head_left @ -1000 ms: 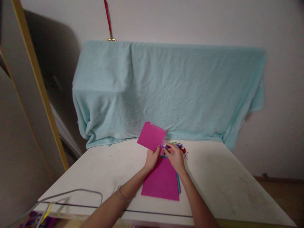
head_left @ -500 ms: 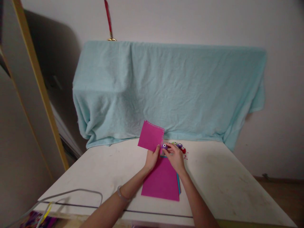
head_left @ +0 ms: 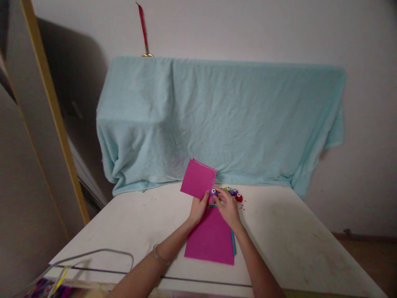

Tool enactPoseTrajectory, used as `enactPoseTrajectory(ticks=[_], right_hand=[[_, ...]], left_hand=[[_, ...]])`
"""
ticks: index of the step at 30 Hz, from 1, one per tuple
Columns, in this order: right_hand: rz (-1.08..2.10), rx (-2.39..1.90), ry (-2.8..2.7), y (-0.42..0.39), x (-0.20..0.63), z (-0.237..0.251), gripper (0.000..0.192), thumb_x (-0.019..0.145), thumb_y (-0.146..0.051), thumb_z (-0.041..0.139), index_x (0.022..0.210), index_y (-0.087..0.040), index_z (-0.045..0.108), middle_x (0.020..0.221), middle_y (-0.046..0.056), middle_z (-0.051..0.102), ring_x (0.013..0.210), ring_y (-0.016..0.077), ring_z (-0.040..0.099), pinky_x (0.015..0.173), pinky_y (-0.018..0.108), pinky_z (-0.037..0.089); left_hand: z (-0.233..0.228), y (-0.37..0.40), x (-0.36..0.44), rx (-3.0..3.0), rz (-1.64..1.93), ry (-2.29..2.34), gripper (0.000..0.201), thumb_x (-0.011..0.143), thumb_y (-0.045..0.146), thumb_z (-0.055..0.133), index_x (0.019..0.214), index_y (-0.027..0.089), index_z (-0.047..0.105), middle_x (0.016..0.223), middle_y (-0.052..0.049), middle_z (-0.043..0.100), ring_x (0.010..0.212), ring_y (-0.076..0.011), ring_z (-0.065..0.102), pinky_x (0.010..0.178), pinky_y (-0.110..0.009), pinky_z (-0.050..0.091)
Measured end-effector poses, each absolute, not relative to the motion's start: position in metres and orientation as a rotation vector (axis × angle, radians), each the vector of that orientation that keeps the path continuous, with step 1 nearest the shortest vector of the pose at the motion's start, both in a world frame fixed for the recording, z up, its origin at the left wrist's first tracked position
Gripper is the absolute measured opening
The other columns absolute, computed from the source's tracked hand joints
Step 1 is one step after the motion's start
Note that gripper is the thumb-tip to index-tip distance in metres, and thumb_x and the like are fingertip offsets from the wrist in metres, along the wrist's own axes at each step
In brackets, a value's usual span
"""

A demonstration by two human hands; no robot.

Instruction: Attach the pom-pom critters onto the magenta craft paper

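Observation:
My left hand [head_left: 198, 208] is closed on a small magenta paper square [head_left: 197, 179], held tilted above the table with the thumb near its lower right corner. A row of small punched marks runs along its top and right edges. Between the fingers of my right hand [head_left: 229, 211] is a small purple craft punch [head_left: 214, 192] with a white eye on it, right at the square's right edge. Under my wrists lies a larger magenta sheet [head_left: 211, 240] on top of blue and other sheets. Beyond my right hand sit a green punch [head_left: 228, 188], another purple punch [head_left: 235, 192] and a red punch [head_left: 239, 198].
Tiny pink paper bits [head_left: 242, 207] lie beside the punches on the white table [head_left: 288, 240]. A pale blue cloth [head_left: 242, 120] hangs behind the table. A grey cable [head_left: 105, 250] curves over the front left edge.
The purple punch has shifted slightly left, closer against the paper square's edge. Both hands keep their hold, and the camera view has moved a little.

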State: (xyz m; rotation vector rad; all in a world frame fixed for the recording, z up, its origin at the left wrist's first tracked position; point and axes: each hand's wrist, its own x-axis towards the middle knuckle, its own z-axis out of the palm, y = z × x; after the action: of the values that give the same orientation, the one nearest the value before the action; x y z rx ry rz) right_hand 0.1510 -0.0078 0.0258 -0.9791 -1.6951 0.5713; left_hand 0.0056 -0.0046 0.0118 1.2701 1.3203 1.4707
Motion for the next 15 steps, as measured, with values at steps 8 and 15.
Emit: enactPoseTrajectory(ticks=[8, 15], right_hand=[[0.788, -0.962, -1.589, -0.002, 0.153, 0.019, 0.035, 0.089, -0.032, 0.062, 0.122, -0.024, 0.068, 0.115, 0.009, 0.073, 0.098, 0.0232, 0.072, 0.089, 0.04, 0.059], [1.026, -0.844, -1.397, 0.005, 0.153, 0.016, 0.035, 0.078, -0.039, 0.076, 0.106, -0.021, 0.067, 0.111, 0.01, 0.073, 0.106, 0.0249, 0.07, 0.097, 0.042, 0.055]], left_hand=[[0.008, -0.003, 0.001, 1.282, 1.382, 1.341, 0.05, 0.088, 0.064, 0.054, 0.066, 0.019, 0.062, 0.053, -0.001, 0.058, 0.056, -0.0193, 0.057, 0.069, -0.033, 0.048], [0.001, 0.004, -0.003, 1.326, 1.326, 1.381, 0.048, 0.081, 0.065, 0.061, 0.063, 0.02, 0.063, 0.054, -0.003, 0.06, 0.056, -0.0205, 0.058, 0.068, -0.034, 0.047]])
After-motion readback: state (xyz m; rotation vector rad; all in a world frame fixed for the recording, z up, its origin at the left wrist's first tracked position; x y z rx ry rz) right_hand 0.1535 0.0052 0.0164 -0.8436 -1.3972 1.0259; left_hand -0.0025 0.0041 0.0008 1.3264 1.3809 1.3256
